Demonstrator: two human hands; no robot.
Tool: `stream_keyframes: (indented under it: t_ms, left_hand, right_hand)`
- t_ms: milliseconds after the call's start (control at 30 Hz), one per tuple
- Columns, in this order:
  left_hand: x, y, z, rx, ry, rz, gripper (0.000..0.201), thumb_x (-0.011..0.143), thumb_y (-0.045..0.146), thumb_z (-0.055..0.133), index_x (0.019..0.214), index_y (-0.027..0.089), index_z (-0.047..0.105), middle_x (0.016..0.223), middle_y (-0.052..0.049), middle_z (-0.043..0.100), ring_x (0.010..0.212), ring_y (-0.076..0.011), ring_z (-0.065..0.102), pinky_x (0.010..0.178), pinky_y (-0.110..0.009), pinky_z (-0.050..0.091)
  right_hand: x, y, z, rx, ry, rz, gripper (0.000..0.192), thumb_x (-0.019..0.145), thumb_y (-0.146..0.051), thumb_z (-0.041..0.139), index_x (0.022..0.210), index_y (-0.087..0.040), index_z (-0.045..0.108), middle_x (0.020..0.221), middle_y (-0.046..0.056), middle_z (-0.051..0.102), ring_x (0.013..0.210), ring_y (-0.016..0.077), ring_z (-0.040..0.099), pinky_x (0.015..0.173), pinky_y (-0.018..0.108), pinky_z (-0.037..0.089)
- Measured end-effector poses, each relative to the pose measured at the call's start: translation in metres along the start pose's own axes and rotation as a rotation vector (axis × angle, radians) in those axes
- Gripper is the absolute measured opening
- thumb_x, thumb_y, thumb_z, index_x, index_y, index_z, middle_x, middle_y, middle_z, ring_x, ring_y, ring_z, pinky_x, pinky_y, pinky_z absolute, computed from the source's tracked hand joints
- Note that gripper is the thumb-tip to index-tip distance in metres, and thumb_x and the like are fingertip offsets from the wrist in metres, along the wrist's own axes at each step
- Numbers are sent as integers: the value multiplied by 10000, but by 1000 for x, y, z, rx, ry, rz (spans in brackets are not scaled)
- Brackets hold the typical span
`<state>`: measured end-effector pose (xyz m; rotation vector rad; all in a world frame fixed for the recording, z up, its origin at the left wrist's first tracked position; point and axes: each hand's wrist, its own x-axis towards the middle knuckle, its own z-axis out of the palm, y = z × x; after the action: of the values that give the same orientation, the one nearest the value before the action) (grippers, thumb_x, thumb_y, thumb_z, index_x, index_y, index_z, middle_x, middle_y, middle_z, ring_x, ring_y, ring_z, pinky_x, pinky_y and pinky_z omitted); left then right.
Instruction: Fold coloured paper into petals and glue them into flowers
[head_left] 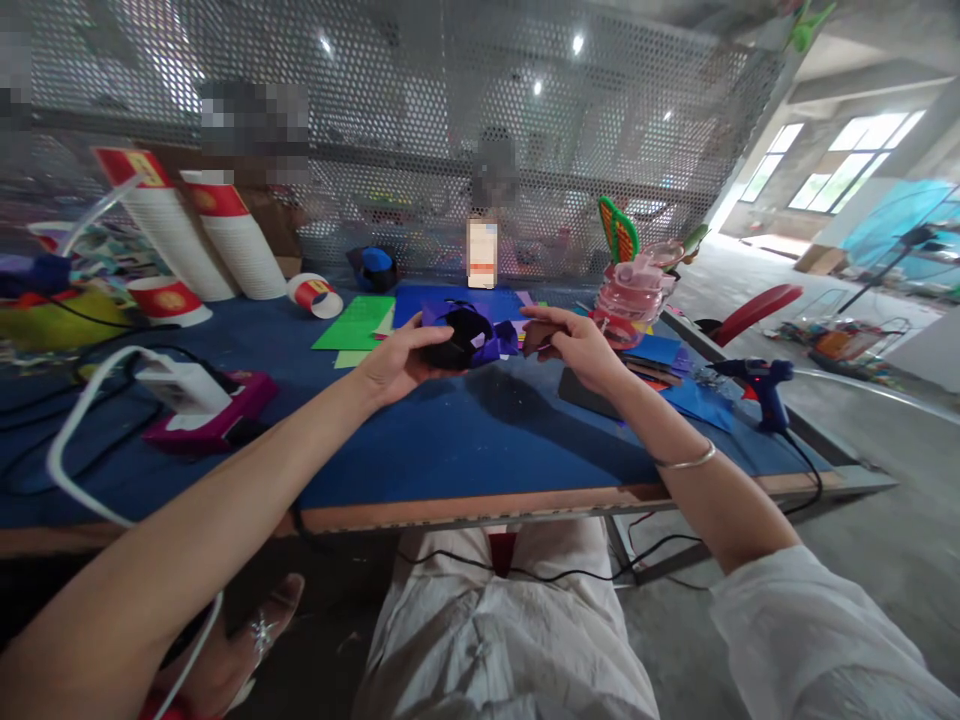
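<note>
My left hand (405,358) is closed around the side of a rounded black craft piece (463,335), held just above the table. Purple pieces (495,343) stick out from its right side, along with small pale patches. To the right of it, my right hand (574,345) pinches a small brown piece (537,335) of what looks like paper or felt. The brown piece is close to the purple parts; whether they touch I cannot tell. Behind both hands lie blue sheets (435,297) and green sheets (356,322).
A blue hot glue gun (766,385) lies at the right edge, its cord hanging down. Coloured sheets (697,400) and a pink bottle (628,300) stand nearer. At left are stacked paper cups (240,240), a purple power strip (210,415) and cables. A lit phone (481,255) stands at the back.
</note>
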<state>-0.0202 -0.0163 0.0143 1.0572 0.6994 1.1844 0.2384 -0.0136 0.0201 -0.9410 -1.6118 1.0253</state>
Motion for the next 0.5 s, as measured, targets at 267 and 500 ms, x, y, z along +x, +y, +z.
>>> stream_keyframes:
  t_ms: [267,500]
  left_hand:
    - [1,-7,1,307,38,172,729,517,185,806,1211,243,594,1118,-31,667,1092,-271,616,980,-433,506]
    - [1,-11,3,429,-58,188,845,557,210,789,1360,289,537,1312,-42,617,1206,-305,567,1104,-493,429]
  right_hand:
    - [-8,-10,16,292,-5,-25,361,732,-380,787,1051,-215,749,976,26,752,946,181,691,949,367,545]
    - [-14,4,31,248,-27,-173,522,691,-373,871,1159,-257,672,1043,28,747,1010,213,709,969,424,585]
